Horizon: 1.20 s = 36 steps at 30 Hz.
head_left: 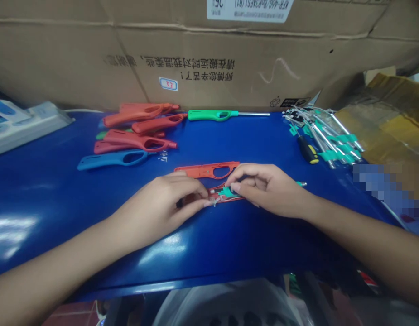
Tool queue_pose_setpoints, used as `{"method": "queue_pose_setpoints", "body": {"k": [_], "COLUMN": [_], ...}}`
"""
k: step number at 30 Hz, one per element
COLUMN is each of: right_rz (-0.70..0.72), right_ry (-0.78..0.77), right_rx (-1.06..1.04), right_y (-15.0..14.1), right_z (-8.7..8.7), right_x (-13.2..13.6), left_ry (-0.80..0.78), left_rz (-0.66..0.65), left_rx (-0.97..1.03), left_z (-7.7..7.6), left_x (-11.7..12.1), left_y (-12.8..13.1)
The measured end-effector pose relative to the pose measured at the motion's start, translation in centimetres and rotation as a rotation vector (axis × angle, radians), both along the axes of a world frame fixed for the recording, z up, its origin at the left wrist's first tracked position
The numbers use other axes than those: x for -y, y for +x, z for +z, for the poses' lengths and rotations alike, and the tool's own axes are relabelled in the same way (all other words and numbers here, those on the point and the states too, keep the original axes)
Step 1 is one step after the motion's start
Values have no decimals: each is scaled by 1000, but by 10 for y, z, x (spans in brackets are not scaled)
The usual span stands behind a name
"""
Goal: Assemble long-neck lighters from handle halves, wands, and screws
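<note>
While the right hand [270,189] pinches the green insert [230,192] in the near red lighter shell [226,200], the left hand [165,197] curls over that shell's left end, its grip unclear. Both partly hide the shell on the table [182,253]. Just beyond lies the empty shell half [199,171]; farther back, piled handles [141,140], a green lighter [207,115] and a screwdriver [307,150] beside metal-tube assemblies [334,140].

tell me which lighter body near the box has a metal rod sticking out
The green lighter body, right of the pile; a silver rod extends from it, none shows on piled ones.
</note>
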State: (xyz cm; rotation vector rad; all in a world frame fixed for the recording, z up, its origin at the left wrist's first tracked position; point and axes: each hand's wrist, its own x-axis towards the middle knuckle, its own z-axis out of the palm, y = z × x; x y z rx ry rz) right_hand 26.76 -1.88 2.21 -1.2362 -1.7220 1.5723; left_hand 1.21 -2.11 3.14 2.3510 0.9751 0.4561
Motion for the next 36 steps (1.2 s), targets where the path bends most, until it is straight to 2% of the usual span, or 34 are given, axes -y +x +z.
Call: {"method": "queue_pose_setpoints", "body": {"k": [8,12,16,26,28,31,34,36], "right_rz": [0,3,9,28,35,84,272,398], "right_ry": [-9,-2,20,58,147,465,856,1008], "right_rx": [-7,-3,-8,-6,28,135,275,383], "right_y": [-1,-1,0,1,2,4,7,9], "right_z": [3,2,1,-1,-2,-2,-1,0], "right_x": [0,2,2,1,3,6,7,7], "left_ry": [152,147,118,90,102,116,116,112], "left_rz": [-7,15,-30,-58,-60,-56,-47,-32], "left_rx": [-46,-60,-91,-26,-55,-85,-64,-34], "left_z": [-10,-8,-5,-6,-4,-4,-5,-6], "left_x": [-2,-1,1,-1,1,2,2,2], "left_y": [-3,-5,-7,-8,-8,-8,-7,-6]}}
